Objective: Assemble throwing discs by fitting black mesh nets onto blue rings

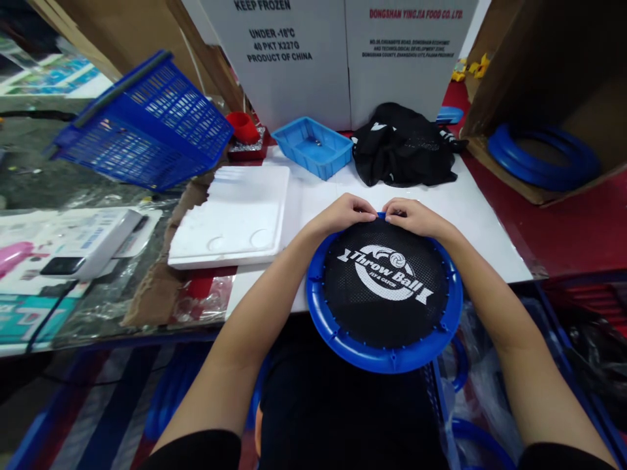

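Note:
A round throw-ball racket, a blue plastic ring with black mesh and white "Throw Ball" lettering, rests partly on the white tabletop and juts over its front edge towards my lap. At its far rim my left hand pinches the edge with thumb and fingers. Just beside it, my right hand pinches the same stretch of rim. A small bit of blue plastic shows between my fingertips. Behind my hands lies a heap of black mesh fabric, with a light-blue tray to its left.
A white foam lid lies left on the table. Beyond it, a blue basket leans tilted near a red cup. A white carton stands behind. Blue rings sit in a cardboard box at right; more lie below the table.

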Demonstrator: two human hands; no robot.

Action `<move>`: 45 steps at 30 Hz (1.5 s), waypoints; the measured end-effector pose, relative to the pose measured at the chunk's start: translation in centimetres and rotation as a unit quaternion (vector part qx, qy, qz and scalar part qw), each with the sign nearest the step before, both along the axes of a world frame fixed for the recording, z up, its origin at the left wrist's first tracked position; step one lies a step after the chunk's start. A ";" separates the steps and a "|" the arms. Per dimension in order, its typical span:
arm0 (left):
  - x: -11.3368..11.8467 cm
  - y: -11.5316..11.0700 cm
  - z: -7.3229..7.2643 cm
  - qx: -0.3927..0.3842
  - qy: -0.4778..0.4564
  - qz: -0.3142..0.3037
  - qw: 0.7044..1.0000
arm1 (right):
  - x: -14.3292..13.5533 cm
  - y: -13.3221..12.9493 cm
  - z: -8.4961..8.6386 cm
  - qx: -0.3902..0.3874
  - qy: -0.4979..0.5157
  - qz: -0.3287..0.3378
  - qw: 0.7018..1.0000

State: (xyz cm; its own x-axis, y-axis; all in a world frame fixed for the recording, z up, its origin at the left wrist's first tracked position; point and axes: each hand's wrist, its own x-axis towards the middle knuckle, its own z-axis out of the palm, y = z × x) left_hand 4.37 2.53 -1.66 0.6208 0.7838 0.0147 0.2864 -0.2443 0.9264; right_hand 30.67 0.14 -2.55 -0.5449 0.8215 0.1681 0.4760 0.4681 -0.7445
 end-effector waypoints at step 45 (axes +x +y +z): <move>3.1 -8.5 1.2 0.178 0.281 -0.292 0.897 | 25.3 4.7 -1.2 0.224 -0.275 -0.498 0.791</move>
